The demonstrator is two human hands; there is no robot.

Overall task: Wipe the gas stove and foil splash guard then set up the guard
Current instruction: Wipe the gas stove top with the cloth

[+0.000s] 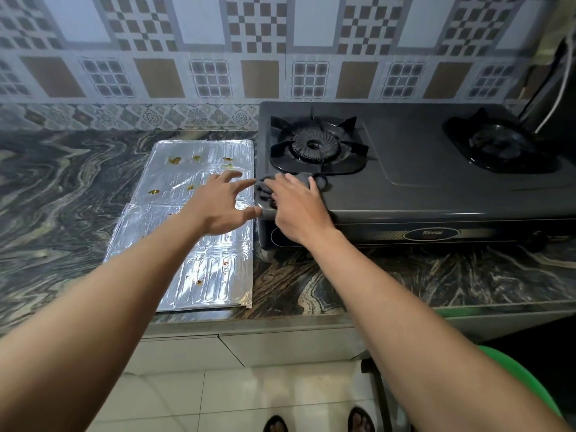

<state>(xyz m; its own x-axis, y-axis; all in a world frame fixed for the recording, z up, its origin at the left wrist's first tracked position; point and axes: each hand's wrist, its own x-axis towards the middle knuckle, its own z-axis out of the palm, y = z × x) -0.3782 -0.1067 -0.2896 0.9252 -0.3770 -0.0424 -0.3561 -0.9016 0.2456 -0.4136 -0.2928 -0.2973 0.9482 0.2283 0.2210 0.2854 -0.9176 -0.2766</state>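
Nearest the camera, two sandalled feet stand on the pale floor tiles below the gas stove's front, with a green stool to the right of them. On the marbled counter, just left of the stove and nearly touching its side, the foil splash guard lies flat and unfolded, with brown stains on its far panel and a few on the near one.

The left hand hangs over the guard with fingers spread wide and holds nothing, its fingertips reaching to the stove's left edge. The right hand lies palm down on a dark cloth bunched on the stove's front-left corner, fingers laid across it. Whether the fingertips dig into it is hidden.

Farther back, the left burner sits right behind the cloth, the right burner well apart from it, and the patterned wall tiles rise behind the stove.

The guard looks thin, light and easily creased, probably slippery where greasy. It is best pinned flat with an open palm while wiping, then lifted by its outer edges and stood along its fold lines. The cloth is soft and can be gathered anywhere.
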